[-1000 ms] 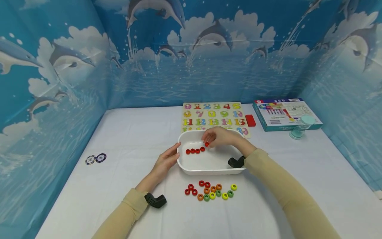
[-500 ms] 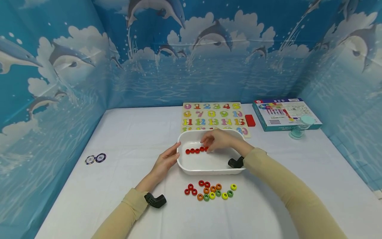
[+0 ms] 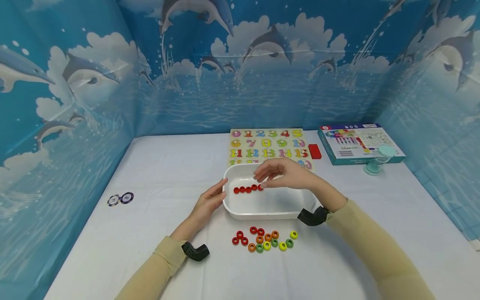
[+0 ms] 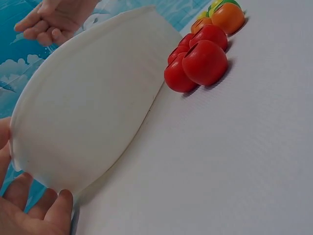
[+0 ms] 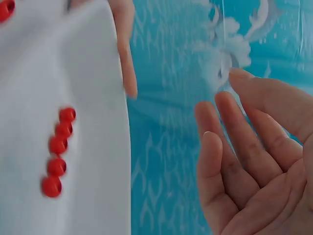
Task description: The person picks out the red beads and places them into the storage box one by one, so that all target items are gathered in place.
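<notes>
In the head view a white tray [image 3: 258,206] sits at mid-table, holding a row of several red beads [image 3: 248,189]. My left hand [image 3: 205,205] rests its fingers against the tray's left end. The left wrist view also shows that hand's fingertips at the tray's outer wall [image 4: 93,107]. Over the tray hovers my right hand [image 3: 286,174], its fingers apart and loosely bent. Nothing lies between them in the right wrist view, where the red beads [image 5: 57,145] are in line on the tray floor. In front of the tray lie loose red, orange, yellow and green beads [image 3: 267,246].
Behind the tray lies a number board [image 3: 266,143], partly covered by it. A red block [image 3: 314,151], a flat box [image 3: 360,143] and a small turquoise-ended timer [image 3: 379,160] are at the back right. Two round chips [image 3: 126,198] lie far left.
My right hand set a red bead at the right end of the row and let it go. It then lifted, and its wrist swung right. The left hand stayed put.
</notes>
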Demonstrator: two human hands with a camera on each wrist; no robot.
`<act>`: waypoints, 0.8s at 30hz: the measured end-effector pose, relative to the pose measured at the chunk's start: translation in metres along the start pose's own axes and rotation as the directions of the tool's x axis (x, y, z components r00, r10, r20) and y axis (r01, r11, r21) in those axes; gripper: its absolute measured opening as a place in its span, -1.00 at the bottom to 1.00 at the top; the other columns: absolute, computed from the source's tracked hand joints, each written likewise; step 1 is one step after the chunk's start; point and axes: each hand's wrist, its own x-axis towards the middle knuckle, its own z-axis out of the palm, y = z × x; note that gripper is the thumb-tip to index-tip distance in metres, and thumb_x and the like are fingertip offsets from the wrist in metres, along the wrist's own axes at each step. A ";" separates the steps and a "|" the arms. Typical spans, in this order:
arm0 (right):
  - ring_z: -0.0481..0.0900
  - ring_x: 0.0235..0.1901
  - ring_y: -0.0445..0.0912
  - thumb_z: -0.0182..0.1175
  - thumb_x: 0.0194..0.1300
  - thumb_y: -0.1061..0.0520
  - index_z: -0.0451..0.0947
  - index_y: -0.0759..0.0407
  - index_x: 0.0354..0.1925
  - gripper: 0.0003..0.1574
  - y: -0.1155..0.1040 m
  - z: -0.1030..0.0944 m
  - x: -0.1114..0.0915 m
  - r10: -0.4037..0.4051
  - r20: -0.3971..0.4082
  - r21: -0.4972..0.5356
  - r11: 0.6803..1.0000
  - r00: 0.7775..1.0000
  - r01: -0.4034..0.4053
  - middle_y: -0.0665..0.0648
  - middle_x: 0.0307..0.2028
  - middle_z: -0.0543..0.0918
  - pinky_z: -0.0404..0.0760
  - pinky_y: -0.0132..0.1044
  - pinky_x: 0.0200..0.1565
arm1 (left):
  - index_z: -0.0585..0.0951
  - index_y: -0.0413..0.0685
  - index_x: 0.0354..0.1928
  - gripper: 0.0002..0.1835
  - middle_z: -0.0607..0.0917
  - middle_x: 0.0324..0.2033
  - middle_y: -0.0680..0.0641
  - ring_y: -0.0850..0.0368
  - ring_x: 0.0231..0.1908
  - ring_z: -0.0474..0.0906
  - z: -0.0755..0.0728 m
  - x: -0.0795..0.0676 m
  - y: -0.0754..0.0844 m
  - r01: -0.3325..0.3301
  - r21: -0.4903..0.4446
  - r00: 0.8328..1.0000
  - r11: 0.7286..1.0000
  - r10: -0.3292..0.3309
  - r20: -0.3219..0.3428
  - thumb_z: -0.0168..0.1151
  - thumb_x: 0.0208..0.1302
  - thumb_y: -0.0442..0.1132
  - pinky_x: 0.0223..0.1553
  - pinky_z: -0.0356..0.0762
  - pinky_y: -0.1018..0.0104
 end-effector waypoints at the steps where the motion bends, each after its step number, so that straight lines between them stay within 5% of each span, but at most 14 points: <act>1: 0.55 -0.17 -0.01 0.25 0.10 0.20 0.49 0.23 -0.05 -0.60 -0.002 0.005 -0.005 -0.019 0.008 0.004 1.000 1.000 0.019 0.19 -0.14 0.58 0.56 -0.21 -0.12 | 0.24 -0.05 0.28 -0.49 0.05 0.32 0.02 0.10 0.29 0.00 0.000 0.000 0.000 -0.003 0.002 1.000 1.000 0.003 0.003 0.01 0.29 -0.25 0.15 0.24 0.35; 7: 0.56 -0.25 -0.06 0.21 0.11 0.30 0.53 0.21 -0.13 -0.71 -0.007 0.044 -0.036 -0.084 0.035 0.026 0.996 0.996 0.084 0.18 -0.20 0.60 0.58 -0.20 -0.17 | 0.24 -0.06 0.29 -0.49 0.03 0.33 0.01 0.13 0.29 -0.03 0.000 0.000 0.002 -0.004 0.010 1.000 1.000 0.004 0.003 0.01 0.30 -0.25 0.16 0.20 0.33; 14: 0.57 -0.25 0.02 0.17 0.12 0.35 0.53 0.32 -0.19 -0.79 -0.012 0.084 -0.060 -0.101 -0.031 0.073 0.992 0.994 0.103 0.25 -0.25 0.61 0.57 -0.12 -0.16 | 0.24 -0.07 0.29 -0.49 0.01 0.34 -0.03 0.07 0.30 -0.05 -0.003 0.003 -0.004 0.001 -0.003 1.000 1.000 -0.001 -0.005 0.00 0.30 -0.28 0.18 0.19 0.26; 19: 0.57 -0.23 -0.06 0.19 0.13 0.32 0.55 0.29 -0.19 -0.78 0.005 0.102 -0.066 -0.117 -0.087 0.041 0.992 0.989 0.121 0.21 -0.23 0.62 0.59 -0.17 -0.21 | 0.29 0.01 0.27 -0.49 0.07 0.32 0.05 0.11 0.29 -0.02 -0.008 0.009 -0.018 0.002 -0.023 1.000 1.000 -0.003 -0.025 0.06 0.27 -0.21 0.18 0.19 0.26; 24: 0.54 -0.14 -0.11 0.21 0.14 0.23 0.57 0.18 -0.15 -0.75 0.033 0.113 -0.068 -0.015 -0.150 0.034 0.999 0.989 0.020 0.06 -0.17 0.62 0.56 -0.09 -0.14 | 0.34 0.12 0.24 -0.46 0.12 0.30 0.11 0.15 0.27 0.03 -0.008 0.010 -0.024 -0.013 -0.016 0.999 1.000 0.013 -0.032 0.15 0.19 -0.09 0.15 0.24 0.31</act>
